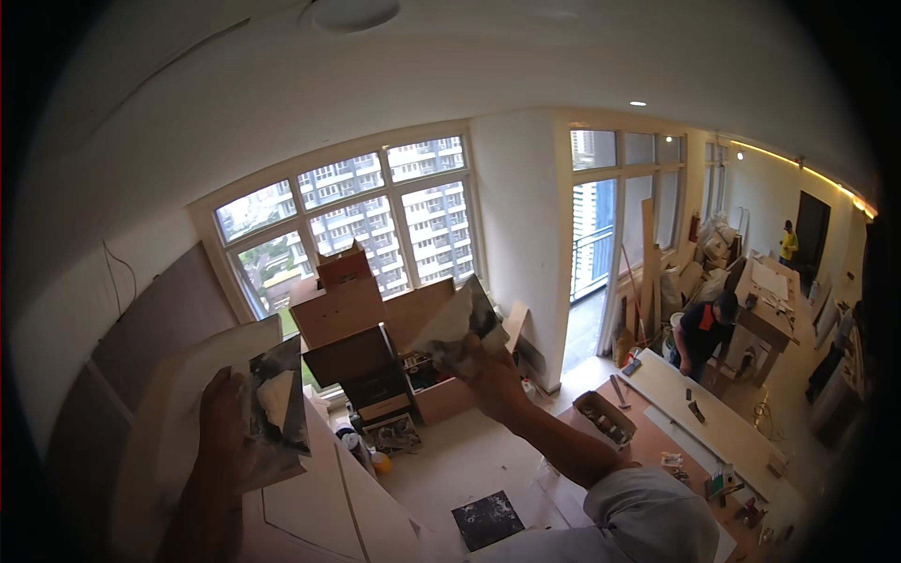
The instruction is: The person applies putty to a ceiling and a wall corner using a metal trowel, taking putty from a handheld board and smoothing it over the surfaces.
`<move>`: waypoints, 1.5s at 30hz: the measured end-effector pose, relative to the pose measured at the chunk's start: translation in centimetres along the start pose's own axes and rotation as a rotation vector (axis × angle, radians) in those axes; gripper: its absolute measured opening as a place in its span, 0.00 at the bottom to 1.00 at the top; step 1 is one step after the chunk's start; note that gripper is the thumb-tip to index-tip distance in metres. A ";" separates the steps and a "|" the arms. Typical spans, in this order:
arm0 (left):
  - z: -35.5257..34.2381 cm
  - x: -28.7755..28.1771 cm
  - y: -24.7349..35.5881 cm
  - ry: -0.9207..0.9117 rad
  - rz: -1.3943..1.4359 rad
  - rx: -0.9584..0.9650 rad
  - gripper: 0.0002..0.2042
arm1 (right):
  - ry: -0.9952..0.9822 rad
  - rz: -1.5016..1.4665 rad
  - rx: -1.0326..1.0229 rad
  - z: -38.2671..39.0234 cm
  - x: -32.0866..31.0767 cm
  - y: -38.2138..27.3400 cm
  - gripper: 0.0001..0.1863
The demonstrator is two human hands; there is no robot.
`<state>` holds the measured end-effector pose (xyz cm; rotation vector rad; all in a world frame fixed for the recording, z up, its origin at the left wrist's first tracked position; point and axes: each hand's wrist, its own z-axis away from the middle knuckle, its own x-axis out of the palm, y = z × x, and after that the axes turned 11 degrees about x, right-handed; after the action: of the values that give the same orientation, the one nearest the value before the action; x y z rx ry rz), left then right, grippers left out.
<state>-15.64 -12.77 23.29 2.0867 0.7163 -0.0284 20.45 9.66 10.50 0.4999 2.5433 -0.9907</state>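
Observation:
My left hand [221, 408] is closed on the edge of a flat, dark-smeared plaster board [293, 413] that carries a lump of white plaster [274, 403]. A pale sheet [188, 375] shows just behind that hand and board; whether they touch I cannot tell. Out in front, my right hand [483, 371] grips a wide, flat plastering trowel [460, 317], its face smeared white and grey. How the fingers wrap its handle is partly hidden. The trowel is raised and tilted, apart from the plaster board.
Stacked wooden cabinet boxes [347, 314] stand before the large window [389, 211]. On the floor lies a dark square sheet [488, 519]. At the right, a long workbench board [699, 413] and an open toolbox [603, 418] sit near a bending person [704, 328]. Another person [788, 242] stands farther back.

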 end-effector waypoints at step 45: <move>9.0 31.5 -1.0 0.651 0.764 -0.331 0.10 | -0.380 -0.636 -0.199 7.8 -5.0 2.7 0.38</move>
<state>12.23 -4.20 8.33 1.9079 0.2097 1.1498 27.57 5.17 5.89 -0.5414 2.4323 -0.8945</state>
